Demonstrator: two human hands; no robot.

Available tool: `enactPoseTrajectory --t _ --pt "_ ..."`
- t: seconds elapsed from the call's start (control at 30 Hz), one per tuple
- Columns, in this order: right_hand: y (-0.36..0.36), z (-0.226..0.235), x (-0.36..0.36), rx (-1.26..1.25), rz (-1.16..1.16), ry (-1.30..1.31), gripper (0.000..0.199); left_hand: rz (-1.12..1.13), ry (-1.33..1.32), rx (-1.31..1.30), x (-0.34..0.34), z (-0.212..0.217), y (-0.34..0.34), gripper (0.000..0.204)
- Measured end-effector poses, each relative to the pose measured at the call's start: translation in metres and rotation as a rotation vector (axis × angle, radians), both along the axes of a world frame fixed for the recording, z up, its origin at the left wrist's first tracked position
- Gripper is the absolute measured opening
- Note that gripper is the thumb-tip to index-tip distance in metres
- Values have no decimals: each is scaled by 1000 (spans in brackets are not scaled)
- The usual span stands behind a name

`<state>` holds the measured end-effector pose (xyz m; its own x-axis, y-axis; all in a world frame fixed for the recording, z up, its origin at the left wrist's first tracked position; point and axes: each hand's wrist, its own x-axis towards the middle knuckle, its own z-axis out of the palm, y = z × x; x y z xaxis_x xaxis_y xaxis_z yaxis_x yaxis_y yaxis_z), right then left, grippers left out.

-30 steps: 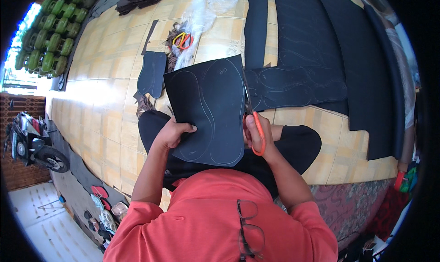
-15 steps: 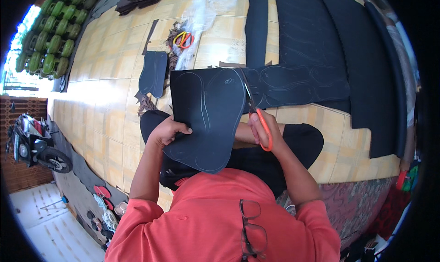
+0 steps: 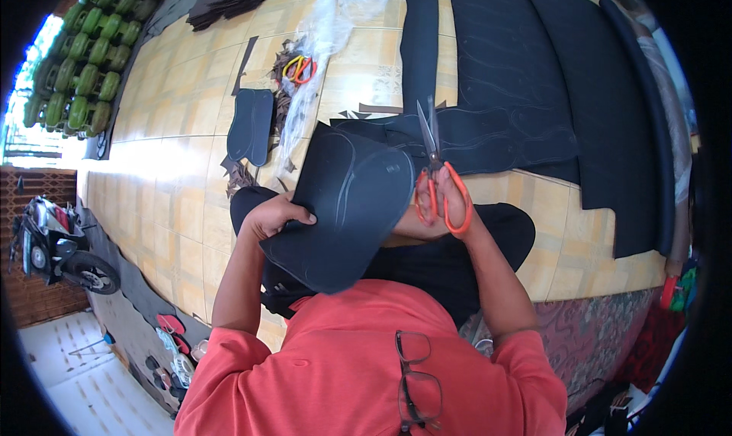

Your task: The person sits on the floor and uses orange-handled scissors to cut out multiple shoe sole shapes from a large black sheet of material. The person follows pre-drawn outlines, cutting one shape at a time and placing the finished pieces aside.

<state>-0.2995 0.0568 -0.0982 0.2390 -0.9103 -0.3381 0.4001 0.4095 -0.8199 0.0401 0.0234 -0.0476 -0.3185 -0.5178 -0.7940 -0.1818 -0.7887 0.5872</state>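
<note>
My left hand is closed on the left edge of a black sheet, its thumb lying on top. Pale curved outlines are drawn on the sheet, and its right edge is rounded. To the right of the sheet, my right hand grips orange-handled scissors. Their blades are spread, point away from me and stand apart from the sheet's edge. Beyond the blades, a longer strip of black material with similar outlines lies on the floor.
A cut black piece lies at the left near brown scraps. Yellow-and-red scissors rest beside clear plastic film. Large black sheets cover the floor at right. Dark stacked pieces sit at the far left.
The scissors have come away from the sheet's right edge, and their blades have spread. The sheet has tilted, its far end turning right, and now sits apart from the strip.
</note>
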Motion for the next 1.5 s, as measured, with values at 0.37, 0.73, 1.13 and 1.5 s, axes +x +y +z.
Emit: enactPoseTrajectory --t 0.37,0.73,1.13,1.5 --pt "3 -8 27 15 -377 -136 18 243 326 -323 -31 -25 23 51" --pt "27 -36 32 -151 -416 333 32 748 322 -471 -124 -21 14 43" --pt "25 -19 26 -454 -319 770 32 685 349 -468 -113 -21 18 47" --pt "35 -7 24 -173 -115 431 49 737 311 -475 -87 -16 0 44"
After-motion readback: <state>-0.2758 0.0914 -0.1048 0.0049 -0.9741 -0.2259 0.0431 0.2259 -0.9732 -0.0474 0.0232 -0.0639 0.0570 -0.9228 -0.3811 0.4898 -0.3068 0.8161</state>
